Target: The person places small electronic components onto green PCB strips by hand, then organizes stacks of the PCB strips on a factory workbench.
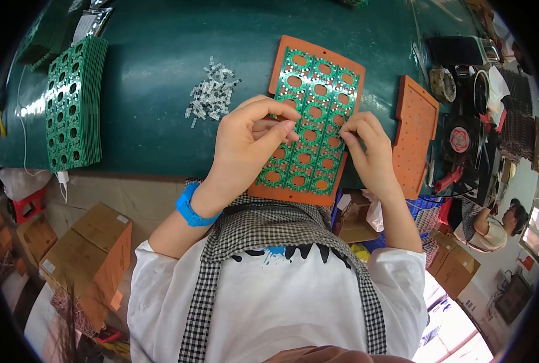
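A green circuit board panel (308, 144) with rows of oval holes lies on an orange-brown tray (279, 60) in front of me. Over the panel's left side, my left hand (249, 138) is curled, thumb and forefinger tips close together; whatever is between them is too small to make out. At the panel's right edge my right hand (369, 148) is closed in a pinch, its fingertips low over the board. Any part in that pinch is hidden. Left of the tray, a loose pile of small clear-and-white parts (213, 92) is scattered on the green table.
A tall stack of similar green boards (75, 103) stands at the left. Another orange-brown tray (416, 130) lies to the right, beside a black device, a tape roll (442, 85) and a red-handled tool (448, 179). Cardboard boxes (88, 242) sit below the table; a co-worker (487, 224) is far right.
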A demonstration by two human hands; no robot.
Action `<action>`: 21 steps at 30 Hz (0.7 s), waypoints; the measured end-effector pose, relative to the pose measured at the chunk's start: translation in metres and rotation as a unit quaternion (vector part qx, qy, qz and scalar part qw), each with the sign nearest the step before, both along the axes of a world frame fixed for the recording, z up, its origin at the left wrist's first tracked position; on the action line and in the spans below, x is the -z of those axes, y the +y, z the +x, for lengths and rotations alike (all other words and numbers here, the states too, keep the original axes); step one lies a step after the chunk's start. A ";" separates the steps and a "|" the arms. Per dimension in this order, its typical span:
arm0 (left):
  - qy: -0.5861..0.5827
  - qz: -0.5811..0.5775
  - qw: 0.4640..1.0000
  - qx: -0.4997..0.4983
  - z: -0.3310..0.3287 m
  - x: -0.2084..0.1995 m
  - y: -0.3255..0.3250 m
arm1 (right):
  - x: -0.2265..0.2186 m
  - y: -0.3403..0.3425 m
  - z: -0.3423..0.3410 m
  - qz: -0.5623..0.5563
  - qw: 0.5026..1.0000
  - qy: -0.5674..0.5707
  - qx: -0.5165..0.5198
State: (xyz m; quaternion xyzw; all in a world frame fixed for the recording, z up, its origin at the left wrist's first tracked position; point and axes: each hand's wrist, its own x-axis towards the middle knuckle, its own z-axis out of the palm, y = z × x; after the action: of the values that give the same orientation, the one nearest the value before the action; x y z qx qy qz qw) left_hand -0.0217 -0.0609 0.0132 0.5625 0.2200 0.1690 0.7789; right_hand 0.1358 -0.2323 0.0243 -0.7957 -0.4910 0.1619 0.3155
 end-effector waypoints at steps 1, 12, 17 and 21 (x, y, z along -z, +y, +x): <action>0.000 0.000 1.000 0.000 0.000 0.000 0.000 | 0.001 0.000 0.000 0.004 1.000 -0.003 -0.001; 0.005 -0.007 1.000 0.027 0.000 0.002 0.001 | 0.003 0.000 0.000 0.010 1.000 -0.008 -0.005; -0.002 -0.026 0.999 0.033 0.000 0.000 -0.002 | 0.011 -0.003 -0.007 0.047 0.993 -0.110 0.010; 0.013 -0.057 0.997 0.055 0.000 -0.008 -0.003 | 0.012 -0.008 -0.009 0.082 0.978 -0.192 -0.010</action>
State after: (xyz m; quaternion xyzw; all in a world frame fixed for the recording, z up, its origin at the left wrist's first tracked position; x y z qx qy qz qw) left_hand -0.0217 -0.0642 0.0212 0.5305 0.2084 0.1061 0.8148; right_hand 0.1267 -0.2404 0.0121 -0.7786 -0.5619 -0.0317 0.2774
